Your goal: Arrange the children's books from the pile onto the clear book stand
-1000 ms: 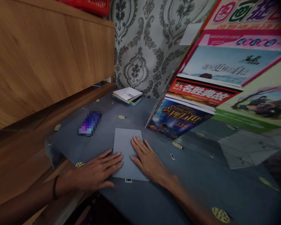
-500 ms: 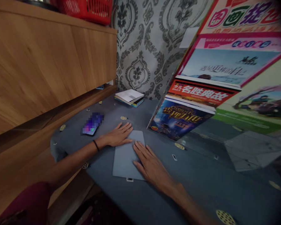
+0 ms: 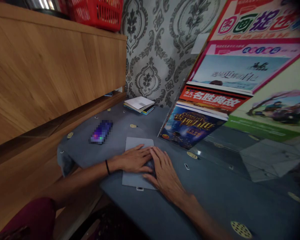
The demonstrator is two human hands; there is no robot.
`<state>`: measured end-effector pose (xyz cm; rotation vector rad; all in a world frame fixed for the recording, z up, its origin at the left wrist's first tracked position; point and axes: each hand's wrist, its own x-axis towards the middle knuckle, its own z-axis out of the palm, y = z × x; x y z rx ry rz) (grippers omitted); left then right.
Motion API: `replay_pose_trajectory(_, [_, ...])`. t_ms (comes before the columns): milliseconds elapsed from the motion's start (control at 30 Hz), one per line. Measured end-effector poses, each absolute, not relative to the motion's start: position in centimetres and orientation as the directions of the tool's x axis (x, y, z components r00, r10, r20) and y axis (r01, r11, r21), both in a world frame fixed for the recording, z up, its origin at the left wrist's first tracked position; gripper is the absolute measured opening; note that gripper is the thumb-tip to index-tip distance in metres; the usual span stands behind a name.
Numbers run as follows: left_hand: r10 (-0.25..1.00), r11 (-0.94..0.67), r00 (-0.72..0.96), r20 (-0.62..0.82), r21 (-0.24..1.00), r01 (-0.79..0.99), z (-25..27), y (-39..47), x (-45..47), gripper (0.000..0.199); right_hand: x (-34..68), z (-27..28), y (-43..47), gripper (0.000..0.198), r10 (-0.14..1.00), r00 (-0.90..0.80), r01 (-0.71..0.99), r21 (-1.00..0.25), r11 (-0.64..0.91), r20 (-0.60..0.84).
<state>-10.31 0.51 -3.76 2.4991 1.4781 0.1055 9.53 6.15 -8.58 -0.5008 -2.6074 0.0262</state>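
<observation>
A pale grey-blue sheet of paper (image 3: pixel 133 178) lies flat on the blue-grey tablecloth. Across its middle rests my left hand (image 3: pixel 136 159), palm down with fingers stretched out to the right. My right hand (image 3: pixel 166 173) lies flat over the sheet's right edge, its fingers extended away from me. The fingertips of both hands meet or nearly meet near the upper right of the paper. A dark patch shows between the hands; I cannot tell whether it is shadow. Parts of the sheet are hidden under both hands.
A phone (image 3: pixel 101 132) with a lit, pixelated screen lies to the left. Farther back is a small stack of books (image 3: pixel 139 104). A rack of picture books (image 3: pixel 193 125) rises at the right. Along the left runs a wooden cabinet (image 3: pixel 57 66) with a red basket (image 3: pixel 97 13) on top.
My left hand has slid down the sheet, from its upper left edge to its middle. My right hand has shifted slightly right and stays flat. The view has tilted a little.
</observation>
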Motion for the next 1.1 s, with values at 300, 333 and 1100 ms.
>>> replay_pose_trajectory(300, [0.815,-0.568,0.577,0.052,0.269,0.778,-3.3,-4.3,-8.0,0.074,10.1,-8.3,6.9,0.063,0.394,-0.871,0.309,-0.296,0.904,0.293])
replay_pose_trajectory(333, [0.812,-0.571,0.581,0.052,0.273,0.774,-3.2,-4.8,-7.9,0.072,10.1,-8.2,7.0,0.061,0.396,-0.872,0.31,-0.301,0.902,0.288])
replay_pose_trajectory(1100, [0.889,-0.422,0.459,-0.002,0.389,0.819,-3.8,-4.0,-12.9,0.065,9.9,-7.7,6.7,0.059,0.404,-0.867,0.331,-0.269,0.905,0.293])
